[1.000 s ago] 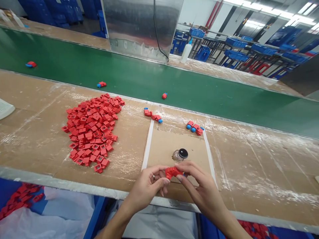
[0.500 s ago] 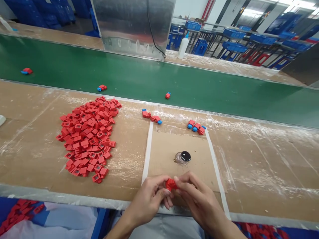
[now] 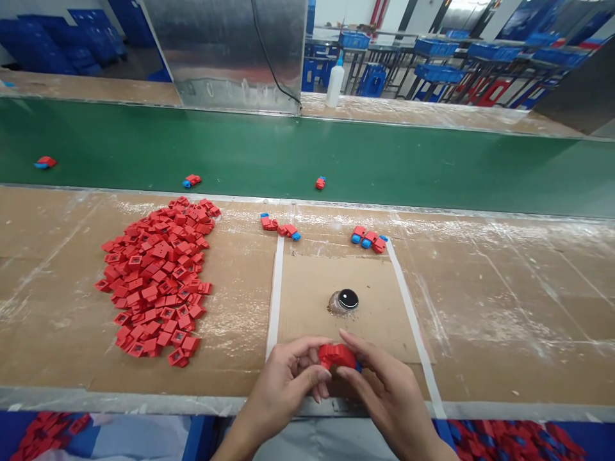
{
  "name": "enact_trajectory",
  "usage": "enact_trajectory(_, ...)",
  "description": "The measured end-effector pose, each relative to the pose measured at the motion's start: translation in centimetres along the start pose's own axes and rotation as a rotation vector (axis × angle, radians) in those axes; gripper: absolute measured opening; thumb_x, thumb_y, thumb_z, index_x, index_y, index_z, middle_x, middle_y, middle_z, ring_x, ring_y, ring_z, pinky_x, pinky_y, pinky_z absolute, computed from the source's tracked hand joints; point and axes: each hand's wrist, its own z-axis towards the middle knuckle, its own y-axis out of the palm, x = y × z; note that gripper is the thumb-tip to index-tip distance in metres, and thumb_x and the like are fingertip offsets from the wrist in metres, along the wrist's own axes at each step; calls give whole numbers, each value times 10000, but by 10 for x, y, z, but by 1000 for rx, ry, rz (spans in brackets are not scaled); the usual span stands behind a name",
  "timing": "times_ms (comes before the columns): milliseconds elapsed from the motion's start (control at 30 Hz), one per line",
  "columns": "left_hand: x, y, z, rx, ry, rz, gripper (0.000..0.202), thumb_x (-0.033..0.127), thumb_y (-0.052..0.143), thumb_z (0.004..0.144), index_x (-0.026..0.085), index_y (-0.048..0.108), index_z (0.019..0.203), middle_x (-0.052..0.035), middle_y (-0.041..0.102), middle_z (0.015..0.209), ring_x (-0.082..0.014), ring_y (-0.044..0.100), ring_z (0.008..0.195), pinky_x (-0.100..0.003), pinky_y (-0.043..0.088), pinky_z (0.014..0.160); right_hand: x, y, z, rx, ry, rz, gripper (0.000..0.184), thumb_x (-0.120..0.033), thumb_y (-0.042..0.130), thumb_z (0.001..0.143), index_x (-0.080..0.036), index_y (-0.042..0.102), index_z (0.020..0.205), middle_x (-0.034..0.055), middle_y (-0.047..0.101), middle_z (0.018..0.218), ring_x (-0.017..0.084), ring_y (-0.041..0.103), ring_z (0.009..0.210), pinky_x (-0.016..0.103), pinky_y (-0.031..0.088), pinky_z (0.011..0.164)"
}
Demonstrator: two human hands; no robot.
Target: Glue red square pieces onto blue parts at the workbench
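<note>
My left hand [image 3: 283,383] and my right hand [image 3: 384,390] meet at the near edge of the bench, both pinching one small red plastic part [image 3: 337,356] with a bit of blue at its right side. Just beyond them a small round jar with a black lid [image 3: 344,300] stands on a taped cardboard square [image 3: 331,282]. A large heap of red plastic pieces [image 3: 156,275] lies to the left. Finished red-and-blue parts sit in two small groups, one [image 3: 278,226] and another [image 3: 368,239], at the back of the cardboard.
A green conveyor belt [image 3: 432,169] runs across behind the bench, carrying three red-and-blue parts [image 3: 319,183]. A white squeeze bottle [image 3: 335,83] stands beyond it beside a metal housing [image 3: 225,51]. Bins with red pieces [image 3: 509,442] lie below the bench edge.
The view has tilted and shifted, so the bench appears lower and further left. Both hands stay together on the red part, which has turned slightly between the fingers. Parts on the belt drifted left.
</note>
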Motion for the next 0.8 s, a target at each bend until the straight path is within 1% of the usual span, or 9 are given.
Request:
enact_trajectory(100,0,0,1,-9,-7,-8,315,263,649,848,149,674,1141,21,580,611,-94,566,523,-208,483,520,-1,0,-2,33,48,79,235,-176,600,914,-244,618,1139,27,677,942,134,663,840,189,551,722)
enact_trajectory(167,-2,-1,1,-18,-14,-21,297,266,649,846,139,679,1113,12,598,611,-93,564,509,-206,481,507,-1,1,-1,47,30,110,146,-153,572,923,-223,631,1036,37,657,930,140,653,847,206,549,729)
enact_trajectory(233,-3,-1,2,-19,-18,-29,278,273,642,851,129,677,1086,0,620,620,-98,580,509,-208,490,509,-1,3,0,38,1,107,127,-125,543,929,-210,625,977,40,629,904,135,635,824,207,537,720)
enact_trajectory(400,-6,-3,1,-36,11,-8,218,306,604,879,115,667,963,-19,638,610,-106,598,498,-211,501,515,1,8,4,-47,-114,53,168,-80,491,938,-196,597,999,38,563,853,115,581,730,195,495,644)
enact_trajectory(533,-7,-6,-2,-29,21,-21,245,333,613,873,115,659,974,-19,635,606,-109,605,502,-204,504,510,2,10,6,-116,-158,6,188,-70,446,949,-187,576,1017,44,543,845,110,553,705,194,475,615)
enact_trajectory(600,-9,-7,-3,-30,28,-37,264,365,625,865,118,658,951,-15,623,603,-107,600,498,-199,500,503,4,12,4,-140,-181,-33,205,-73,422,953,-186,567,1044,47,537,844,111,545,702,195,478,614)
enact_trajectory(733,-21,-10,-1,-42,60,-37,345,463,637,841,120,645,875,-12,597,575,-91,566,453,-183,466,471,11,25,2,-124,-215,-125,215,-139,378,976,-199,565,1064,52,554,840,118,567,677,192,496,594)
enact_trajectory(800,-29,-11,2,-59,60,-22,401,514,647,816,121,652,894,-14,593,592,-96,568,453,-192,462,469,13,29,3,-85,-231,-132,220,-173,363,987,-208,571,1047,56,589,851,123,604,679,192,516,605)
